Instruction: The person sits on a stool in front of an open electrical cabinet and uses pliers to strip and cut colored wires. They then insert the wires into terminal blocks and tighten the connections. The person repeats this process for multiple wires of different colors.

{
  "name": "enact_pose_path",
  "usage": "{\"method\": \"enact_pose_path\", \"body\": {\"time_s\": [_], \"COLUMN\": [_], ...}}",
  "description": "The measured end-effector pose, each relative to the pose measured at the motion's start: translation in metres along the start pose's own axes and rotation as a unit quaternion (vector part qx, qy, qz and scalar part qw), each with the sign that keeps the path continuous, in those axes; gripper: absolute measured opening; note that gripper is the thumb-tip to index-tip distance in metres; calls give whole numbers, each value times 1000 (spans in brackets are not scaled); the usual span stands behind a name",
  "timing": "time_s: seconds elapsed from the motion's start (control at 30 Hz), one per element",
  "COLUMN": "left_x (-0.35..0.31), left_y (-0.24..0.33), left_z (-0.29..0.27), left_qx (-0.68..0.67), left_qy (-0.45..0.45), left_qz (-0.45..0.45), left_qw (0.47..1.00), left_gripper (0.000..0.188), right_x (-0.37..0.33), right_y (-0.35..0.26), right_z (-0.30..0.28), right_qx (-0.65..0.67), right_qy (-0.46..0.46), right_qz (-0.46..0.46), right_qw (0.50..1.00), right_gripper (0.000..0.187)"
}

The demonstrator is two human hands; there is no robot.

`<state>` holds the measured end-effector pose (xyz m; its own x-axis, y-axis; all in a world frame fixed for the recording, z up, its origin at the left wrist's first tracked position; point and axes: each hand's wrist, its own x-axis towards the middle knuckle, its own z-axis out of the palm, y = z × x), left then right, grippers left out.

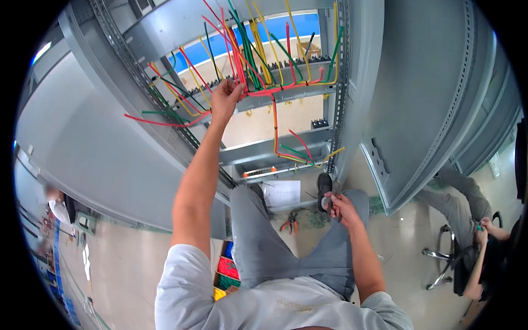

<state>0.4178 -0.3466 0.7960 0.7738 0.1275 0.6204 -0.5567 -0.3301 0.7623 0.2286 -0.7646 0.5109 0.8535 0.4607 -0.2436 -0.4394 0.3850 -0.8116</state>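
My left hand (225,101) is raised to the cabinet frame, its thumb and fingers pinched at the red wires (240,69) where they meet the horizontal wire bundle. Exactly which strand sits between the fingertips is hard to see. Beside them rise green wires (251,63) and yellow wires (264,60), and the red, green and yellow bundle (283,87) runs along a metal crossbar. Low by my right knee, my right hand (344,211) is closed around a small dark hand tool (331,205), partly hidden by the fingers.
Grey cabinet panels (104,132) flank me on both sides. Orange-handled pliers (290,223) and a white paper sheet (281,193) lie low between my legs. A box of coloured wire (227,268) stands by my left leg. Another person (481,231) sits at the right near a chair base (440,256).
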Motion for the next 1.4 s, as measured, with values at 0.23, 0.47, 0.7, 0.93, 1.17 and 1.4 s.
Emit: {"method": "enact_pose_path", "body": {"time_s": [0.23,0.47,0.7,0.93,1.17,1.4], "left_x": [-31,-65,-43,-29,-18,-12], "left_y": [4,-38,-44,-53,-52,-50], "left_z": [-9,-39,-5,-15,-34,-31], "left_qx": [176,-40,-281,-223,-164,-142], "left_qy": [-56,-18,3,-37,-64,-84], "left_qz": [-10,-252,-261,-296,-344,-378], "left_qw": [983,967,923,928,922,911], "left_gripper": [37,45,47,49,43,46], "right_x": [-2,-28,25,186,226,243], "right_y": [5,-30,-144,-234,-241,-267], "right_z": [26,55,171,199,202,180], "right_qx": [-64,-208,-372,-489,-572,-559], "right_qy": [6,17,30,135,202,128], "right_qz": [2,-75,-262,-430,-467,-414], "right_qw": [998,975,890,747,643,707], "right_gripper": [27,26,24,34,32,35]}}
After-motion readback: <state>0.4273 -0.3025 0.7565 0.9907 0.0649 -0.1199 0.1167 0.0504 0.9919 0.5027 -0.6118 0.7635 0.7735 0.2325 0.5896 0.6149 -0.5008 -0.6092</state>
